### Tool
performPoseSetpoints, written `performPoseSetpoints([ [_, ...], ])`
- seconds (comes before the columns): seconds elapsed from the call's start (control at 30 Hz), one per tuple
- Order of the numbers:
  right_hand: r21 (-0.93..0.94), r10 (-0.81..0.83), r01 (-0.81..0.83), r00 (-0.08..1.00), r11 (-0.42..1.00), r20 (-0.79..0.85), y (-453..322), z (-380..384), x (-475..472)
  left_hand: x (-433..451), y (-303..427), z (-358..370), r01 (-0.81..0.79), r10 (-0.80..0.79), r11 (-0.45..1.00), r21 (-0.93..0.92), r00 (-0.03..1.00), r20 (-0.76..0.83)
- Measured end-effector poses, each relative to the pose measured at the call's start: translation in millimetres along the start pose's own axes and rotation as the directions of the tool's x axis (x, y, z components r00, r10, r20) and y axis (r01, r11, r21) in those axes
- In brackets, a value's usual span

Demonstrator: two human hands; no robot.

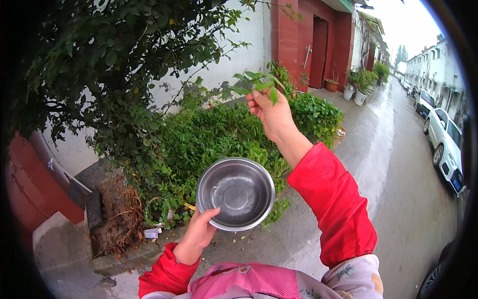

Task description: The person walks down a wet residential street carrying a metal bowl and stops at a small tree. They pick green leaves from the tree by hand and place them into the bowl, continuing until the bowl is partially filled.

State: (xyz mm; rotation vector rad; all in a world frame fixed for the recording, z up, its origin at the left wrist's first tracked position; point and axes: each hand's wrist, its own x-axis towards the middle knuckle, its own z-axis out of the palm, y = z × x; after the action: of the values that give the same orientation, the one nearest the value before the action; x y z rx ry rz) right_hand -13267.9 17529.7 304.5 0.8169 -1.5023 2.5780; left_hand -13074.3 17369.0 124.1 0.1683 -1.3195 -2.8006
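Observation:
My left hand (198, 232) grips the near-left rim of a round stainless steel bowl (236, 194), thumb over the edge and fingers hidden beneath. Nothing lies inside the bowl. Stretched out ahead and to the right, my right hand (270, 112) pinches a green leafy sprig (257, 84) between thumb and fingers. Whether the sprig is still joined to a plant cannot be told. Below and left of that hand spreads a dense bed of leafy green plants (209, 130).
A dark-leaved bush (112, 67) overhangs the bed at left. Bare soil with roots (117, 213) lies within a low concrete curb (112, 263). Potted plants (360, 96) stand past a red doorway (319, 52). White cars (444, 138) line the wet road (403, 179) at right.

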Motion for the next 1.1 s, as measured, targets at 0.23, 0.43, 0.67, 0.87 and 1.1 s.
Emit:
performPoseSetpoints([
  [0.23,0.097,-0.105,0.117,0.986,0.988,-0.126,-22.2,-22.7,5.8,-6.5,-10.1,3.6,0.007,-0.008,1.0,-0.014,0.999,-0.037],
  [0.43,-0.011,0.0,0.001,0.998,1.0,0.066,-43.8,-61.7,6.3,-10.2,-11.3,5.7,0.083,-0.083,0.996,0.01,0.997,-0.009],
  [0.67,-0.14,0.051,-0.052,0.999,0.989,-0.01,-47.1,-71.4,26.0,-30.8,-8.9,24.6,0.103,-0.105,0.993,0.062,0.994,0.023],
  [0.87,-0.133,0.117,-0.121,0.993,0.984,-0.035,-34.0,-65.0,55.5,-40.2,-13.8,14.1,0.134,-0.134,0.99,0.036,0.991,0.015],
  [1.1,0.002,0.311,-0.311,0.95,0.95,0.022,-25.3,-58.3,77.7,-45.3,-20.6,-1.6,0.122,-0.122,0.993,0.0,0.991,-0.058],
])
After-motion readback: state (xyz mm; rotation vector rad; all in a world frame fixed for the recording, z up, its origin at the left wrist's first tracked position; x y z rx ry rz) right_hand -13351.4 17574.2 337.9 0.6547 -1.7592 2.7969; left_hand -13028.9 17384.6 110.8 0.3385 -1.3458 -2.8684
